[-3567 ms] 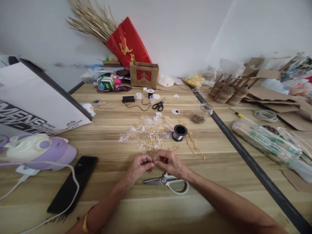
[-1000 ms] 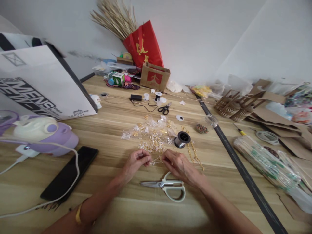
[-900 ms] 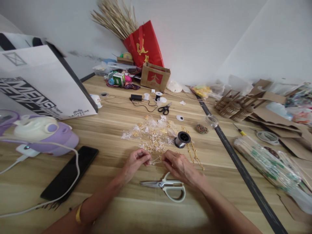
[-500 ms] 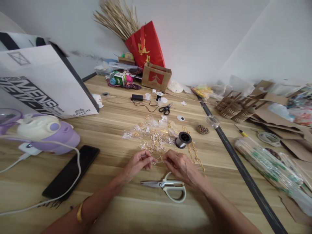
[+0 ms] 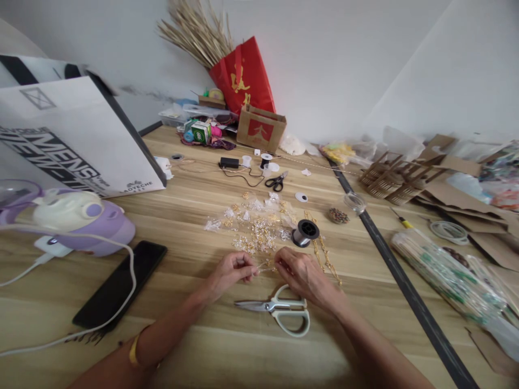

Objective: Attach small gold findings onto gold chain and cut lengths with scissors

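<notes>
A thin strand (image 5: 266,269) with small gold and clear beads spans the short gap between my hands, just above the table. My left hand (image 5: 235,270) pinches its left end between thumb and index finger. With curled fingers, my right hand (image 5: 298,270) grips the other end; its fingertips are partly hidden. Beyond them lie loose gold and clear beads (image 5: 259,232) among small plastic bags. A spool of fine wire (image 5: 305,233) stands beside the pile, near a gold chain (image 5: 327,265). White-handled scissors (image 5: 279,307) rest nearer me, below my right hand.
At left are a black phone (image 5: 121,283), a white cable and a purple-and-cream appliance (image 5: 81,219). Farther back lie black scissors (image 5: 276,182), a dish of mixed beads (image 5: 338,215) and a paper bag (image 5: 261,128). Bagged sticks (image 5: 441,275) lie to the right.
My hands have drawn slightly apart at the fingertips, and a little more of the strand shows between them. The scissors and beads stay where they were.
</notes>
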Motion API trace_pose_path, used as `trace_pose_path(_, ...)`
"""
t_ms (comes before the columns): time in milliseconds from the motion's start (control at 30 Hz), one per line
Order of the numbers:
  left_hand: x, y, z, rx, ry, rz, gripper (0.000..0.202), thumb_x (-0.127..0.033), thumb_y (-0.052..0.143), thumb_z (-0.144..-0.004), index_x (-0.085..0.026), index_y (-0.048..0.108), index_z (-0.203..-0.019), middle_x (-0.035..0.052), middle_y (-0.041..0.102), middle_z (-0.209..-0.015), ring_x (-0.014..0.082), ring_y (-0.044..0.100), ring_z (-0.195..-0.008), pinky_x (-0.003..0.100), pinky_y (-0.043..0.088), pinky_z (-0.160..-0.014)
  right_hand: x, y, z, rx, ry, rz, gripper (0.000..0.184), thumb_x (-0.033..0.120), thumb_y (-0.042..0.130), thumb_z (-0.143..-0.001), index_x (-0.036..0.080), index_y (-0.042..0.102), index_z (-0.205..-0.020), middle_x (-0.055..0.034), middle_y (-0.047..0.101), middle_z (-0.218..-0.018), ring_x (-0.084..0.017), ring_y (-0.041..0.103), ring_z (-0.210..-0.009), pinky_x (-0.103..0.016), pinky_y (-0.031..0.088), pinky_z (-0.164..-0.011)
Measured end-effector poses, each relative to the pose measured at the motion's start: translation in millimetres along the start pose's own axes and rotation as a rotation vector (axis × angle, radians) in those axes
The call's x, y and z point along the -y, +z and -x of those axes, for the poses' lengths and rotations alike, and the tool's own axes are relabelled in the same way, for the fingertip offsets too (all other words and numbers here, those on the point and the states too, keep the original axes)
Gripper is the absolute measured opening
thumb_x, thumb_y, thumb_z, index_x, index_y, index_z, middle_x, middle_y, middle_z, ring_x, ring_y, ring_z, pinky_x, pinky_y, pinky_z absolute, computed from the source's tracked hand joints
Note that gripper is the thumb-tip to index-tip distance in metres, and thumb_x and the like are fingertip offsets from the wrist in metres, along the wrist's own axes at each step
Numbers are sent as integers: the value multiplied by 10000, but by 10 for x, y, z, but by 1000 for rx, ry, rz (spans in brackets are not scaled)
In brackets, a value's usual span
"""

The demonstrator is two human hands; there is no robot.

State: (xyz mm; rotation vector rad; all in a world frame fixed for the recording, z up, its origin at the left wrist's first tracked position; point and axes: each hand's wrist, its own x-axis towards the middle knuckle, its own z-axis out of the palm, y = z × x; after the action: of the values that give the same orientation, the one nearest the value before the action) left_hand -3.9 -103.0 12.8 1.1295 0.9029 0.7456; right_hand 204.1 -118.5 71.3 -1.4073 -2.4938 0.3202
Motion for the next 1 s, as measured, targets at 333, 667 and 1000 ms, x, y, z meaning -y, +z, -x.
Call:
trace_pose_path(333,-45,16,-4,-78,-1,-15,279,-351,746,-613,-121,589,-636,-15,585,-536,87,520,-487,205,419,-504,-8,-50,4,78,-4,-14,65,209,515,-881,199,569,-915,-27,588,-910,-127,587,-682,-219,371,-582)
trace_pose_path(667,-18,33,0,-62,-4,-9,251,-323,735,-627,-125,582,-640,-19,573,-540,91,523,-498,212,421,-512,158,144,36,13,-172,-316,170,132,390,-933,169,550,-975,-69,581,-971,-145,592,-847,-246,477,-746)
trace_pose_path(1000,10,20,-9,-43,-5,12,293,-359,735,-623,-123,563,-649,-11,585,-542,98,534,-506,223,433,-521,168,357,21,-21,-168,-268,154,115,405,-921,154,554,-911,-61,584,-871,-149,570,-772,-246,464,-697)
